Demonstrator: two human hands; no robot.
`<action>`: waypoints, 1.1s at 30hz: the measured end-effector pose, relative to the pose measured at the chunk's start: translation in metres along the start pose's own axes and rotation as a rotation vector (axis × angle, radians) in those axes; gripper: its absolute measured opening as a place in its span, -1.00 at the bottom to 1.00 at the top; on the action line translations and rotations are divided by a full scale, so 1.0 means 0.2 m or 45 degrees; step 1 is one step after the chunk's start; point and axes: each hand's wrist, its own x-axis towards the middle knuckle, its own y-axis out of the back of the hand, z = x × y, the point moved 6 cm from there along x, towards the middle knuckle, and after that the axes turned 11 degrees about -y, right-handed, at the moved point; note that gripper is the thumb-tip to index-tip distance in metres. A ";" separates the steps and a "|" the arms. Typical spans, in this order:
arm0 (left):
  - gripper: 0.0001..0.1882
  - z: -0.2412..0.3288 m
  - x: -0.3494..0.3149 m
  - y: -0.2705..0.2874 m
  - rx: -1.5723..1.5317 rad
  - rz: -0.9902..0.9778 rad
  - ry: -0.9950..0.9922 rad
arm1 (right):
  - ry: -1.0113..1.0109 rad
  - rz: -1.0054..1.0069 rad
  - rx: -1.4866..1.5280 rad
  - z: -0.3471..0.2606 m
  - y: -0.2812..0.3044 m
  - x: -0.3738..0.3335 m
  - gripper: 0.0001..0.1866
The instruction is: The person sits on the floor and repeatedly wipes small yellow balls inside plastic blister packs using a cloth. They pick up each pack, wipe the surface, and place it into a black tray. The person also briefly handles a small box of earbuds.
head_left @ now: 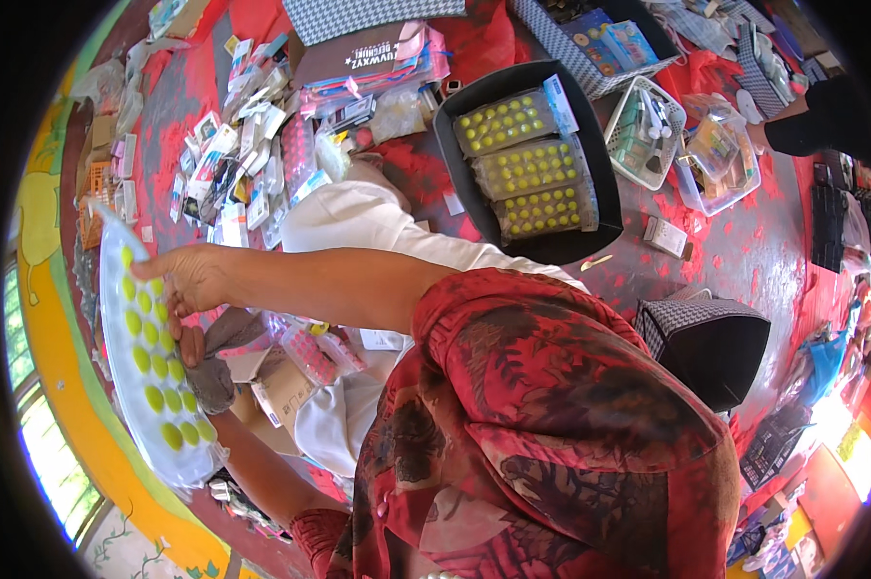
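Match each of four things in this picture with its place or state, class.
Things:
1. clear sheet of yellow-green discs
2. three packs of yellow balls
3. white basket
4. checked box

Places:
A. right of the black tray
B. held in both hands
C. in the black tray
D. by the red patterned sleeve

Pairs: 1-B, 2-C, 3-A, 4-D
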 end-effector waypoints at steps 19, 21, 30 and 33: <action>-0.69 -0.41 0.31 0.06 0.103 0.363 0.480 | 1.202 1.006 0.256 -0.89 0.47 -1.98 -0.77; -0.64 -0.30 0.16 0.37 0.490 0.674 0.242 | 1.229 1.193 0.150 -0.82 0.59 -2.25 -0.77; -0.62 -0.14 -0.39 0.82 0.451 0.714 0.245 | 1.056 2.149 0.291 -0.19 1.25 -3.01 -0.78; -0.63 -0.15 -0.59 0.91 0.274 0.969 0.295 | 0.925 2.214 0.566 0.10 1.44 -3.15 -0.77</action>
